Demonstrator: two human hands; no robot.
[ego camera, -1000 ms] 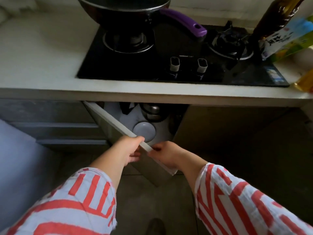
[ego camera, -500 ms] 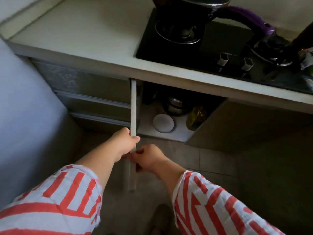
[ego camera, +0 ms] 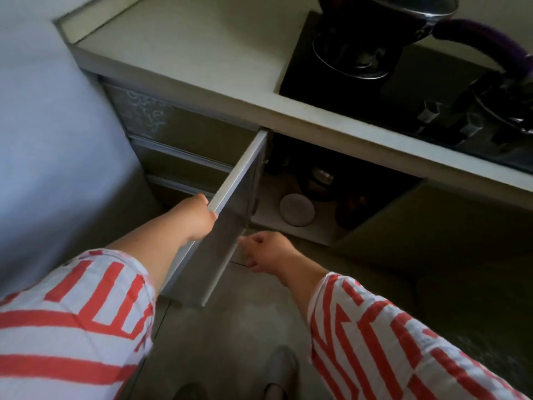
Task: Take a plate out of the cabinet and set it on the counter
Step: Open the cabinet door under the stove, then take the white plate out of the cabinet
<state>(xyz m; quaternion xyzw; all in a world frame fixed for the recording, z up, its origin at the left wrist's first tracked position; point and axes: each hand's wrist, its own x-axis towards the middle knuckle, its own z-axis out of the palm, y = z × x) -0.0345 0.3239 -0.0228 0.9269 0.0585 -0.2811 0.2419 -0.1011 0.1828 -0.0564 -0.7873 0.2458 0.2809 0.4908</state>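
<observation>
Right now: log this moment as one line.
left hand grips cabinet door | door open | right hand empty | plate inside | counter

Red-and-white striped sleeves (ego camera: 375,327), grey shoe (ego camera: 281,368)

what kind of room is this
Most likely a home kitchen: a gas hob with a pan is set into the counter, and the left hand holds a cabinet door open.
</observation>
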